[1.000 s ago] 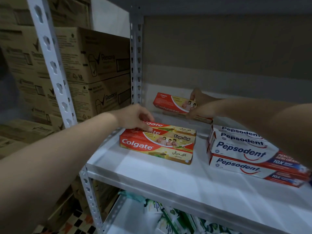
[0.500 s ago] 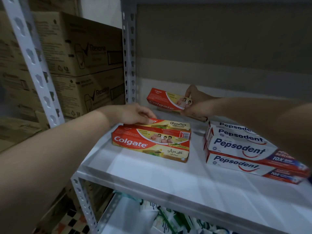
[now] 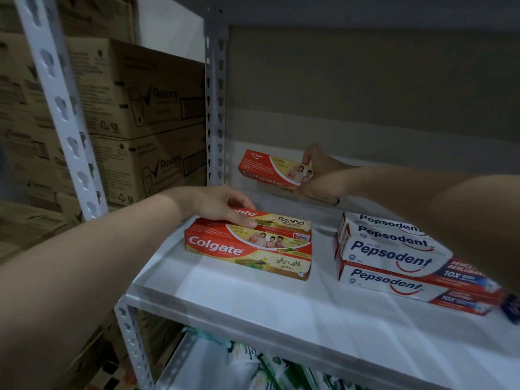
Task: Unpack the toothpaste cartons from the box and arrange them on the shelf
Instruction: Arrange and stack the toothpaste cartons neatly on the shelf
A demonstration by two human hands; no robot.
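Red and yellow Colgate cartons (image 3: pixel 247 246) lie stacked flat on the white shelf (image 3: pixel 281 305), left of centre. My left hand (image 3: pixel 222 205) rests on the left end of the top carton, fingers curled over its edge. Further back, my right hand (image 3: pixel 320 173) grips one more Colgate carton (image 3: pixel 267 170) by its right end, holding it on its long edge near the back of the shelf. White, red and blue Pepsodent cartons (image 3: pixel 394 254) sit stacked at the right.
Perforated metal uprights (image 3: pixel 56 102) frame the shelf at the left. Brown Rexona boxes (image 3: pixel 135 108) are stacked behind them. A lower shelf holds green and white packages (image 3: pixel 267 367). My right forearm crosses above the Pepsodent stack.
The view has shifted slightly. My left hand has slid a little along the top Colgate carton. My right hand still holds its carton at the back.
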